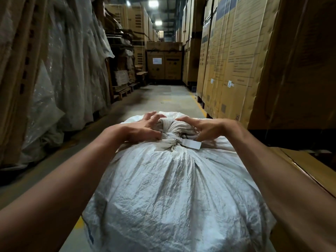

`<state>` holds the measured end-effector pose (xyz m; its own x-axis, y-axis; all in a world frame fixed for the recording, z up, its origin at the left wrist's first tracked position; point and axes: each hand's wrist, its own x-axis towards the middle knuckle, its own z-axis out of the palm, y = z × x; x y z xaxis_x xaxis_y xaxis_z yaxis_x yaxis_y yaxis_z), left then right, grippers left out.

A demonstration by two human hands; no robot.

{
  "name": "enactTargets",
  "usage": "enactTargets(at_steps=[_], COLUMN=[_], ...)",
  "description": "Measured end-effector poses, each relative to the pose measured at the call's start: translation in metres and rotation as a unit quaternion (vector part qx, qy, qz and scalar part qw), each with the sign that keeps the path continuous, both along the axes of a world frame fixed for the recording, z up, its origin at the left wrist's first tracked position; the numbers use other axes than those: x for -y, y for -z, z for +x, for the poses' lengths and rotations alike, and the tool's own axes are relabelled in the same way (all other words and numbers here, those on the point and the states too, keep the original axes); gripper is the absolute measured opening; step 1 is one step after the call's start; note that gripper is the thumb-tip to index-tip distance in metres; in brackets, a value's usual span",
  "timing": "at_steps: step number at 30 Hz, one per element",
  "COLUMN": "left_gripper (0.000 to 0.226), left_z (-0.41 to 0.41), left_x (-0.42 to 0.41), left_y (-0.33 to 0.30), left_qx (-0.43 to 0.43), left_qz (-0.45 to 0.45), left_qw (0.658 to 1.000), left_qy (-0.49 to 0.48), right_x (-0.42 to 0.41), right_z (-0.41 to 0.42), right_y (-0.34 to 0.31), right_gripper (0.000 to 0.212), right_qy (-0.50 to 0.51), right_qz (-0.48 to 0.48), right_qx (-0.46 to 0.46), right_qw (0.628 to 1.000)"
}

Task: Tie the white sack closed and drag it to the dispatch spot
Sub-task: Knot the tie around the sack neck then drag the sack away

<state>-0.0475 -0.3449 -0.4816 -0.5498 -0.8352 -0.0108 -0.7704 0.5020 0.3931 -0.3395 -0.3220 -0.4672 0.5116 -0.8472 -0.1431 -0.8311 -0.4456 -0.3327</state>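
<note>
A big, full white woven sack (174,188) lies on the warehouse floor in front of me. Its gathered neck (172,130) is bunched into a knob and bound by a white strap (189,142), whose flat end sticks out to the right. My left hand (143,128) grips the left side of the bunched neck with curled fingers. My right hand (205,130) grips the right side, with its fingertips curled in beside the strap.
A concrete aisle (160,99) runs ahead to stacked cartons (164,64) at the far end. Tall cardboard cartons on pallets (234,57) line the right. Plastic-wrapped goods and flattened cardboard (54,60) lean along the left. Yellow floor lines edge the aisle.
</note>
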Motion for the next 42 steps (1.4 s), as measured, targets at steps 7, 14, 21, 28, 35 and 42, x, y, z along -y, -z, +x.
enactTargets(at_steps=[7,14,21,28,35,42], left_gripper=[0.101,0.083,0.075,0.070,0.065,0.069], left_z=[0.004,-0.001,-0.004,-0.017,-0.040,-0.034], left_x=[-0.005,0.004,0.000,-0.007,-0.019,-0.033], left_y=[0.007,0.045,0.056,0.035,0.012,0.047], left_qx=[0.073,0.082,0.059,0.059,0.069,-0.072], left_qz=[-0.021,-0.166,-0.250,-0.247,-0.167,-0.200], left_qw=[0.997,0.981,0.964,0.957,0.953,0.952], left_qy=[0.013,-0.048,-0.061,-0.137,-0.242,-0.222], right_x=[0.008,0.025,0.031,0.027,0.018,0.022], right_z=[0.004,0.014,0.016,0.025,0.033,0.032], right_y=[0.032,0.074,0.074,0.065,0.054,0.051], right_gripper=[0.077,0.038,0.052,0.048,0.052,0.051], right_qy=[0.024,-0.046,0.026,0.067,0.073,0.083], right_qz=[-0.170,-0.353,-0.399,-0.391,-0.416,-0.419], right_qx=[-0.059,-0.027,-0.021,-0.007,-0.026,-0.009], right_qw=[0.983,0.934,0.917,0.918,0.906,0.904])
